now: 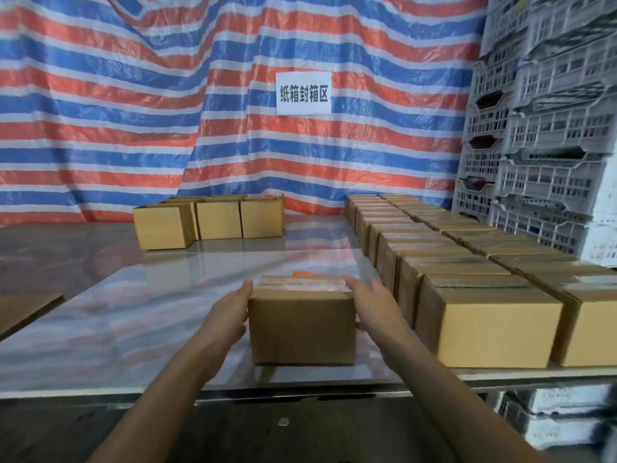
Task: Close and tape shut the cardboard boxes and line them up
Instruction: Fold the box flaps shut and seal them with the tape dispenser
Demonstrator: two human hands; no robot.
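Far left, flat cardboard (26,312) on the bench (133,329); behind, clustered boxes (207,218). Near the front edge, left hand (230,315) and right hand (374,305), fingers straight, flanking a tape-topped brown box (302,329). Just right, rows of taped boxes (467,279), then stacked crates (551,128).

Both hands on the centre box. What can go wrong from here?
1. The left hand and right hand lie flat along the sides of the box without gripping it, so it may slip if lifted.
2. Slid right carelessly, it could knock the row out of line.
3. An orange item sits half hidden behind it and might get pushed.
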